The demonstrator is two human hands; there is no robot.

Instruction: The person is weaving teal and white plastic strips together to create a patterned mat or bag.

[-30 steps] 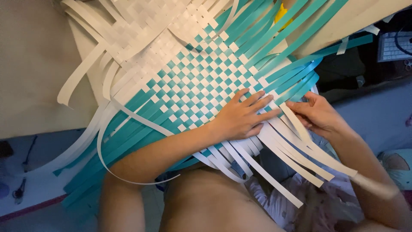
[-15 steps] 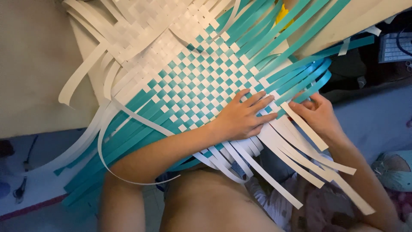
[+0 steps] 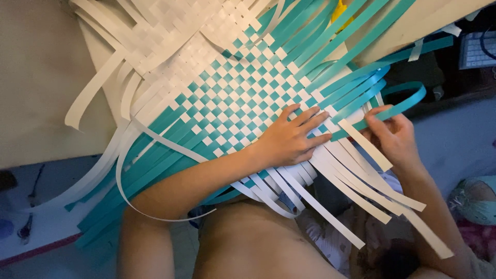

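Our left hand (image 3: 289, 139) lies flat, fingers spread, pinning the checkered woven mat (image 3: 232, 98) at frame centre. Our right hand (image 3: 395, 137) pinches a teal strip (image 3: 398, 107) at centre right. The strips look light, springy and slippery; we'd best grip them near the weave.

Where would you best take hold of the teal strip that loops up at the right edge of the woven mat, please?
Probably on the teal strip at its free arc beyond the woven mat, pinching its flat faces from the right, as the right hand does; the left hand covers the weave.
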